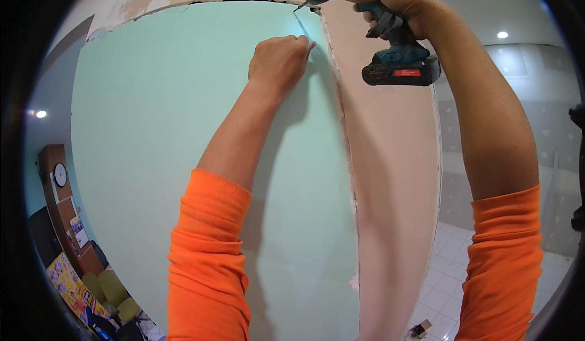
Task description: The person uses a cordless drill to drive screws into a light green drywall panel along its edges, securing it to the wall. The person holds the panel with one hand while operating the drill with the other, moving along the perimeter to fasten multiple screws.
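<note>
Head, drill [399,35]: gripped in my right hand [399,0]
Axis: slants left-down, bit [300,7] above my left hand [279,61]
Left hand: closed, contents unclear

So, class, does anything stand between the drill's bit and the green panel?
Nothing visible does. The right hand holds the drill, its bit by the upper right corner of the green panel; the left hand is below the bit, not in between. Contact is unclear.
</note>
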Available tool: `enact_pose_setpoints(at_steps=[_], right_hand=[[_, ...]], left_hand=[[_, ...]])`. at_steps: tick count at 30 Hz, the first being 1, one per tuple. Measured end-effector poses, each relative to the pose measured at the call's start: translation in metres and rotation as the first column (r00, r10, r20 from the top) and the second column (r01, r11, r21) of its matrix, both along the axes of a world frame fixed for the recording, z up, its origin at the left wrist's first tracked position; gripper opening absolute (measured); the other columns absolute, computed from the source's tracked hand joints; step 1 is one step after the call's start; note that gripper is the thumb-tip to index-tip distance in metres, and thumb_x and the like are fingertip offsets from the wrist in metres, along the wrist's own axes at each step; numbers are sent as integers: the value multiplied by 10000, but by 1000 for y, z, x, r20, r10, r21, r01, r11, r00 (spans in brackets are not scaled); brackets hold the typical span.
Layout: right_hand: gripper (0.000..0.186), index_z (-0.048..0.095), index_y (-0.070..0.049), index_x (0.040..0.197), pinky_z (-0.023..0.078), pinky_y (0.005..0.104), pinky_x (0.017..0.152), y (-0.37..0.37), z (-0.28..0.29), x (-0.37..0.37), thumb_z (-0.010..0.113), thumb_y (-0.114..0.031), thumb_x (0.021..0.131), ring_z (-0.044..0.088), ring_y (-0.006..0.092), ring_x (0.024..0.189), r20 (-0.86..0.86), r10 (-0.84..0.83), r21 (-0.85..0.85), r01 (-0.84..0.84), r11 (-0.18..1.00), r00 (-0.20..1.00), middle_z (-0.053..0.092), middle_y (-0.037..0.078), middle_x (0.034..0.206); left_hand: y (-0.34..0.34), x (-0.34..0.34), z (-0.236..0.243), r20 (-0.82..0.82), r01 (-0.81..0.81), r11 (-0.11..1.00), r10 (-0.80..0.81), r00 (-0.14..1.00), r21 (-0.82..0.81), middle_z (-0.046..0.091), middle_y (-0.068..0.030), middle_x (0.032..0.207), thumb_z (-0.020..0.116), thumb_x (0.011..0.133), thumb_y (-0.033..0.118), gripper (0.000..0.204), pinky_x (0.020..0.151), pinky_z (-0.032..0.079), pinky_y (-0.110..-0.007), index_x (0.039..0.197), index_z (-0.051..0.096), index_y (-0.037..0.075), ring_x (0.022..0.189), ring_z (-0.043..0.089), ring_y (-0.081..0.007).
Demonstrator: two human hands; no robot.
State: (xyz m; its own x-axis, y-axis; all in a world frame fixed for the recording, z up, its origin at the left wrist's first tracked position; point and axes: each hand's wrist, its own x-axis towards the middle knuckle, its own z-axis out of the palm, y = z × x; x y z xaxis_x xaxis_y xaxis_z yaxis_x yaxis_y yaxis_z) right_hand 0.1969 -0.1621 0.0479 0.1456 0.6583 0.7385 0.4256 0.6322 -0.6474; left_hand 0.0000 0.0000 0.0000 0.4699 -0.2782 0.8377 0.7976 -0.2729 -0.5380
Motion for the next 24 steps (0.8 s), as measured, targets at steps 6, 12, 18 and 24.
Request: enact_pose_setpoints(at_steps=[6, 12, 18, 24], right_hand=[[205, 655, -82, 853, 497, 346, 496, 11, 2, 1, 785, -241, 868, 556, 150, 533, 17, 98, -77, -96, 992, 995, 600, 29, 711], [177, 655, -98, 856, 509, 340, 502, 5, 2, -7, 773, -229, 866, 565, 139, 533, 29, -15, -46, 16, 999, 999, 602, 18, 712], [179, 652, -91, 875, 514, 348, 507, 1, -1, -12, 773, -223, 867, 566, 140, 534, 25, -58, -23, 58, 998, 998, 604, 21, 721], [181, 649, -76, 890, 526, 343, 496, -2, -9, -8, 767, -213, 876, 560, 140, 524, 40, -67, 49, 65, 997, 997, 600, 27, 724]], left_hand=[[7, 3, -1, -3, -29, 999, 29, 1000, -42, 698, -134, 778, 571, 1018, 266, 307, 650, 540, -447, 832, 683, 49, 697, 673, -326], [7, 2, 1, 6, -12, 999, 12, 1000, -48, 701, -140, 774, 577, 1013, 263, 320, 648, 542, -443, 806, 686, 44, 692, 671, -331], [0, 2, 0, 8, -41, 997, 41, 999, -67, 703, -142, 778, 584, 1005, 257, 307, 650, 545, -439, 817, 712, 52, 690, 668, -332], [-4, 4, 1, 1, -71, 995, 71, 997, -65, 709, -139, 781, 577, 1006, 254, 304, 646, 546, -434, 827, 732, 63, 696, 674, -325]])
